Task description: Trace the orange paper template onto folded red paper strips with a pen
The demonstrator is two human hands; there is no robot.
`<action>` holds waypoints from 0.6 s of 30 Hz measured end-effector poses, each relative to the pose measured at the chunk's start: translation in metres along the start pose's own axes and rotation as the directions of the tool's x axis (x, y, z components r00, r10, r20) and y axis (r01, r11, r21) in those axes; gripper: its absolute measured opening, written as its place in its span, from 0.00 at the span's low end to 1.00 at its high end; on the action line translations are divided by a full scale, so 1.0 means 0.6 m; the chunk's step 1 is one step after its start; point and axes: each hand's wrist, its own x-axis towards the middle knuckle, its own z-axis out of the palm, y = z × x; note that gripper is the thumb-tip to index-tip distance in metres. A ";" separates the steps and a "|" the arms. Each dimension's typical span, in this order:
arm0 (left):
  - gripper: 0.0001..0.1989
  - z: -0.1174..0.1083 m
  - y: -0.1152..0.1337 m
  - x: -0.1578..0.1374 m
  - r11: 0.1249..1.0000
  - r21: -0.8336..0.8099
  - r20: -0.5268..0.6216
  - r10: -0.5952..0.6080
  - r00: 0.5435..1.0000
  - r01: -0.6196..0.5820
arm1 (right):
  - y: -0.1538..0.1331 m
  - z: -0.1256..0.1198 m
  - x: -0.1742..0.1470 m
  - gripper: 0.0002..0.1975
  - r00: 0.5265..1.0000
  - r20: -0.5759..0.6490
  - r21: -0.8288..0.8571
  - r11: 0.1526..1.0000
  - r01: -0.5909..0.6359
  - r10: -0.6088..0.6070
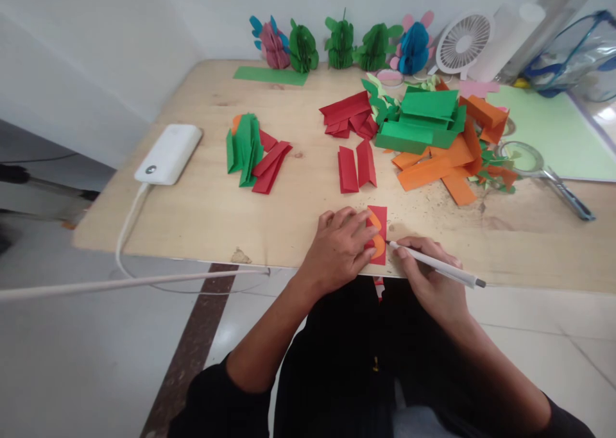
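Observation:
My left hand (pixel 341 242) lies flat with its fingers stretched over an orange curved paper cutout (pixel 379 247), pressing it onto a red paper strip (pixel 382 211) at the table's front edge. In my right hand (pixel 436 277) is a white pen (pixel 440 265), held in a writing grip. The pen's dark tip is at the right edge of the cutout, on or close to the red strip. Just beyond the hands lie two folded red paper pieces (pixel 348 170). Part of the cutout is hidden under my left fingers.
Folded green paper (pixel 423 120), orange strips (pixel 436 168) and red strips (pixel 347 112) are heaped at the right. Another green pile (pixel 245 146) lies left. A white power bank (pixel 168 154) trails a cable. Several paper figures (pixel 341 43), a small fan (pixel 464 40) and scissors (pixel 568 194) are behind or right.

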 end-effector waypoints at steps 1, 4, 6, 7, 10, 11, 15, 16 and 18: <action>0.13 0.000 0.000 0.000 1.000 0.001 -0.002 0.000 1.000 0.000 | 0.000 0.000 -0.001 0.04 1.000 0.000 -0.003 1.000 -0.001 0.001; 0.13 0.001 0.000 0.000 1.000 0.004 -0.004 0.001 1.000 -0.001 | 0.000 -0.001 -0.005 0.05 1.000 0.002 -0.011 1.000 -0.003 0.003; 0.13 0.001 0.000 0.000 1.000 0.004 -0.004 -0.002 1.000 0.002 | -0.001 -0.002 -0.007 0.05 1.000 0.001 -0.013 1.000 -0.001 0.001; 0.13 0.002 0.000 0.000 1.000 0.003 -0.005 -0.002 1.000 0.002 | -0.001 -0.002 -0.007 0.05 1.000 0.000 -0.013 1.000 0.001 -0.001; 0.13 0.003 0.000 0.000 1.000 0.006 -0.006 0.000 1.000 0.000 | -0.003 -0.003 -0.008 0.05 1.000 -0.002 -0.014 1.000 -0.002 0.002; 0.13 0.004 0.000 0.000 1.000 0.009 -0.006 0.000 1.000 0.000 | -0.004 -0.003 -0.009 0.06 1.000 -0.002 -0.014 1.000 -0.006 0.006; 0.13 0.005 0.000 -0.001 1.000 0.018 -0.019 0.005 1.000 -0.004 | -0.006 -0.003 -0.009 0.06 1.000 -0.001 -0.006 1.000 -0.029 0.029; 0.14 0.005 0.000 -0.001 1.000 0.018 -0.022 0.007 1.000 -0.007 | -0.005 -0.002 -0.010 0.06 0.999 0.003 0.005 0.999 -0.043 0.043; 0.14 0.004 0.000 0.000 1.000 0.018 -0.024 0.009 1.000 -0.008 | -0.002 -0.002 -0.013 0.07 0.995 0.012 0.060 0.993 -0.100 0.100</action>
